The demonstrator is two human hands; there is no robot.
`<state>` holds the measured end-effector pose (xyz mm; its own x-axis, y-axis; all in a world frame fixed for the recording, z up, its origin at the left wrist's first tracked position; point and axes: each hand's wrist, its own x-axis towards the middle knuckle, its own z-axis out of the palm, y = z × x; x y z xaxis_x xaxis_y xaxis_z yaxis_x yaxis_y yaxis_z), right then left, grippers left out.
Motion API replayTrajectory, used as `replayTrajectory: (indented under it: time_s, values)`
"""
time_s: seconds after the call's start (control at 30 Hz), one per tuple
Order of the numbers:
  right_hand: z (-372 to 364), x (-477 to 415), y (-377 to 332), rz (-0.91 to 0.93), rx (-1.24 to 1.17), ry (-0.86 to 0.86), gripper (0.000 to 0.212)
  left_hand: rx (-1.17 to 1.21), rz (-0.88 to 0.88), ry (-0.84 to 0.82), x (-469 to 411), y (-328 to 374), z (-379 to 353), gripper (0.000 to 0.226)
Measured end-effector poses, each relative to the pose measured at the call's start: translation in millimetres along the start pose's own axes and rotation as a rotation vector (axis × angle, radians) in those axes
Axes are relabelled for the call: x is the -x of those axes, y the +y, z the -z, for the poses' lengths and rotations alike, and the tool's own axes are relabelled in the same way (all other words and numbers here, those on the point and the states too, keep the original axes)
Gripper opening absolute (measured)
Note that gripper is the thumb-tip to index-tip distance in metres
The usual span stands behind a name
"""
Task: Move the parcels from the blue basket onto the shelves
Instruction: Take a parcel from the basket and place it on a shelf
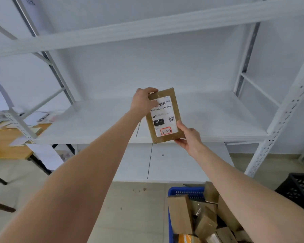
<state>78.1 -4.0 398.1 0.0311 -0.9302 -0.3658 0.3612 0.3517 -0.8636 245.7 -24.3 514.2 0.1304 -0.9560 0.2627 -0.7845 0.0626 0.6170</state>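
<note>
The left hand (142, 102) grips the top left corner of a flat brown parcel (175, 102), thumb on its front. The right hand (189, 137) pinches the bottom right corner, thumb beside the label (162, 116). The parcel is held nearly upright, label towards the camera, in front of the middle shelf (209, 116) of a white rack. It seems to hang clear of the board, though the angle makes that hard to judge. The label reads 010, with "3-2-8" handwritten in a red box. Below, under the right forearm, the blue basket (186, 192) sits on the floor, piled with brown boxes (180, 213). A black crate (298, 188) stands to its right. A wooden table (5, 142) with loose papers is at far left.
</note>
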Motion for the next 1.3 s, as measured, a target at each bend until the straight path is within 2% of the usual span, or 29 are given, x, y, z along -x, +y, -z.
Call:
replayTrajectory:
  time_s: [0.27, 0.47, 0.73, 0.93, 1.13, 1.3]
  values:
    - [-5, 22, -95, 0.229, 0.013, -0.009, 0.046, 0.028, -0.175, 0.155, -23, 89, 54, 0.045]
    - [7, 47, -159, 0.398, 0.040, 0.038, 0.051, 0.046, -0.320, 0.245, -29, 165, 78, 0.045]
    - [9, 70, -239, 0.622, -0.038, 0.051, 0.044, 0.054, -0.499, 0.382, -40, 249, 118, 0.043]
    - [-3, 65, -290, 0.747, 0.082, 0.135, 0.038, 0.120, -0.560, 0.419, -62, 280, 141, 0.043]
    - [-15, 35, -331, 0.841, 0.192, 0.156, 0.032, 0.087, -0.594, 0.475, -107, 287, 151, 0.043]
    - [-44, -2, -355, 0.902, 0.410, 0.162, 0.030, 0.032, -0.610, 0.490, -150, 276, 162, 0.044]
